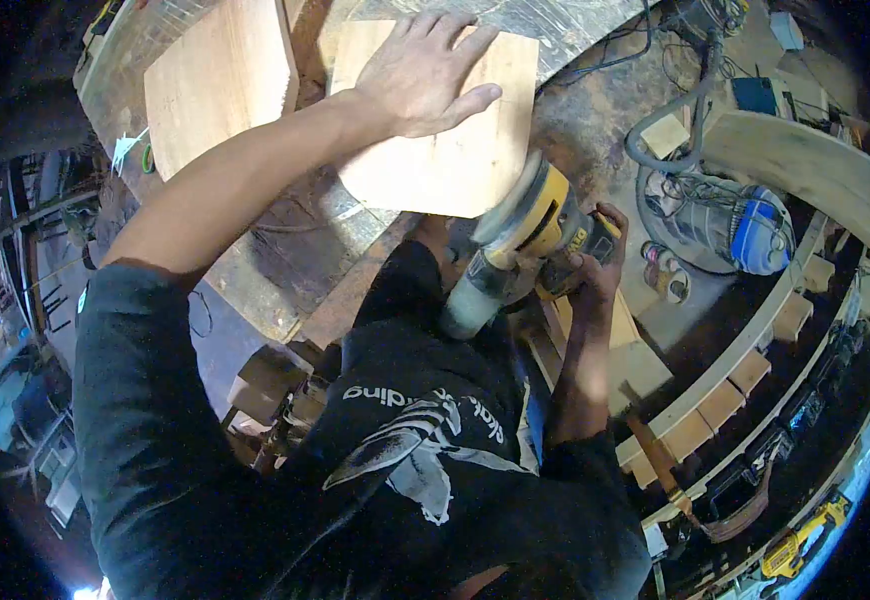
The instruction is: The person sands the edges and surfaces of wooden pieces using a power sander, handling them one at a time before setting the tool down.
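My left hand (427,75) lies flat on top of a pale wooden board (435,165) with a rounded outline, its fingers spread. My right hand (600,255) is wrapped round the black body of a yellow and black orbital sander (543,215). The sander is tipped on its side, with its round pad up against the board's lower right edge. A cloudy dust canister (475,298) sticks out from the sander toward my body. A second pale board (217,85) lies to the left of my left forearm.
The boards are on a worn workbench (340,235). At the right a grey hose (645,150) curls above a shop vacuum (720,230) with a blue part. A curved wooden frame with blocks (750,372) runs down the right side, near a yellow power tool (805,535).
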`<state>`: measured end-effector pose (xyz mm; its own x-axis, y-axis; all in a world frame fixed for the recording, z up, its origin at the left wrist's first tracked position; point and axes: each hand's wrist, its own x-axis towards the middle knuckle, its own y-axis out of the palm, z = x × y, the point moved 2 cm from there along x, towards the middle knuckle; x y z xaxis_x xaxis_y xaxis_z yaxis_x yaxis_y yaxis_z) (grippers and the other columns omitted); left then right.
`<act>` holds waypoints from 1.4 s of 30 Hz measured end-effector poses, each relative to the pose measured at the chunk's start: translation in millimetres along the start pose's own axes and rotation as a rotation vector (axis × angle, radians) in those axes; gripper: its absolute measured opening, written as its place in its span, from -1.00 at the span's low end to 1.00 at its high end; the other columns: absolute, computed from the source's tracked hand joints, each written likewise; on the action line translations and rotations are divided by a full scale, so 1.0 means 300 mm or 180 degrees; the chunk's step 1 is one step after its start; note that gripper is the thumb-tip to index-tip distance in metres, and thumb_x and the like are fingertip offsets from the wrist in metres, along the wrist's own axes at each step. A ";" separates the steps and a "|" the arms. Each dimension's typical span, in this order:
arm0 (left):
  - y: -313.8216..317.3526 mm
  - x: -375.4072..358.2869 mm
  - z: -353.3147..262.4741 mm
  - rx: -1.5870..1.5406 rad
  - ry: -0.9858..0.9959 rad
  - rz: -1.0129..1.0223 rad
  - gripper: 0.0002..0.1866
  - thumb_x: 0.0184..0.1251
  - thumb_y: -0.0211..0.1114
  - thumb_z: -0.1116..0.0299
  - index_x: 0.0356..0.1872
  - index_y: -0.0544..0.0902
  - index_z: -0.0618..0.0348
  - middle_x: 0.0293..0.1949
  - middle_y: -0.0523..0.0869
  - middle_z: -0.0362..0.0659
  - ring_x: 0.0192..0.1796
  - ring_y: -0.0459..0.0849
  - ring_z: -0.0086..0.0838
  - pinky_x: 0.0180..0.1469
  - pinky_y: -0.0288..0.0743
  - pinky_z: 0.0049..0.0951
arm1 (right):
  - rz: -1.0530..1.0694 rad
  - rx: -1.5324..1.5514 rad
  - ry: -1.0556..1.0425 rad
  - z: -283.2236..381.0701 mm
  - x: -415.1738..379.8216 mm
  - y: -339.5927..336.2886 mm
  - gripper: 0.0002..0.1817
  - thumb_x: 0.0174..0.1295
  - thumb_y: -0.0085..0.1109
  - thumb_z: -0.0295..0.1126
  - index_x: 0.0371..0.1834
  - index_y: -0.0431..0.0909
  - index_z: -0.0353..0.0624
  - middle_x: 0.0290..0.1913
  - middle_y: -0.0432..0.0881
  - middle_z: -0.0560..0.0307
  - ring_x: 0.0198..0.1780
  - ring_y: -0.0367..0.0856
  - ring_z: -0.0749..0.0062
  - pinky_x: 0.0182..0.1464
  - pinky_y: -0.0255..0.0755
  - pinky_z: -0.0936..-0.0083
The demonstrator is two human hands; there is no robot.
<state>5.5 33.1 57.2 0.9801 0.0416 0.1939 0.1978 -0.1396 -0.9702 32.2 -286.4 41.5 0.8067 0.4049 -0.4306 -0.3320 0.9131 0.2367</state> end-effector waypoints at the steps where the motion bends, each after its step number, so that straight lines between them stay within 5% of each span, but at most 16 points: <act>1: -0.004 0.000 0.002 -0.0010 0.0008 -0.0007 -0.24 0.55 0.08 -0.19 0.51 0.37 0.21 0.40 0.47 0.22 0.42 0.41 0.15 0.44 0.31 0.15 | 0.0139 -0.0021 -0.0169 -0.008 0.010 -0.008 -0.01 -0.23 0.57 -0.31 0.42 0.34 -0.11 0.13 0.46 0.09 0.16 0.59 0.23 0.20 0.57 0.33; 16: -0.003 -0.003 0.002 0.0014 0.0087 -0.0259 -0.37 0.58 0.14 -0.05 0.44 0.46 0.20 0.35 0.51 0.16 0.34 0.49 0.12 0.42 0.37 0.08 | 0.0477 -0.0109 -0.0288 -0.084 0.118 -0.112 -0.01 -0.15 0.61 -0.26 0.44 0.30 -0.16 0.07 0.53 0.09 0.05 0.67 0.26 0.09 0.66 0.35; 19: -0.046 -0.002 -0.006 -0.0343 0.0198 -0.0459 -0.44 0.48 0.21 0.07 0.25 0.53 0.37 0.08 0.61 0.21 0.13 0.55 0.09 0.24 0.43 0.02 | 0.0583 -0.0165 -0.0305 -0.094 0.140 -0.137 -0.01 -0.13 0.61 -0.27 0.45 0.29 -0.16 0.08 0.54 0.07 0.05 0.69 0.25 0.09 0.67 0.35; 37: -0.012 0.001 -0.015 -0.0542 0.0019 -0.0147 -0.35 0.50 0.19 -0.03 0.34 0.48 0.35 0.24 0.52 0.30 0.28 0.47 0.21 0.37 0.34 0.10 | 0.0207 0.0320 -0.0231 -0.107 0.145 -0.097 -0.08 -0.10 0.47 -0.31 0.44 0.29 -0.20 0.16 0.47 -0.02 0.14 0.66 0.11 0.17 0.67 0.19; 39: 0.008 0.006 -0.013 -0.0115 0.0171 -0.0268 -0.39 0.59 0.12 -0.04 0.45 0.46 0.17 0.36 0.51 0.16 0.37 0.47 0.12 0.45 0.34 0.08 | 0.0193 0.0375 -0.0382 -0.126 0.169 -0.125 -0.09 -0.09 0.45 -0.30 0.43 0.30 -0.19 0.17 0.46 -0.02 0.13 0.66 0.11 0.18 0.67 0.19; 42: 0.027 0.002 -0.023 -0.0010 0.0149 -0.0280 -0.38 0.61 0.09 -0.05 0.49 0.43 0.15 0.41 0.45 0.24 0.47 0.38 0.19 0.52 0.26 0.12 | 0.0211 0.0419 -0.0419 -0.142 0.178 -0.159 -0.09 -0.15 0.53 -0.41 0.42 0.37 0.01 0.21 0.50 0.00 0.10 0.63 0.12 0.13 0.66 0.24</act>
<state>7.9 25.4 50.6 0.9585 0.0074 0.2850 0.2832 -0.1404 -0.9487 70.2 -306.4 -29.8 0.8450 0.4463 -0.2946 -0.3267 0.8669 0.3764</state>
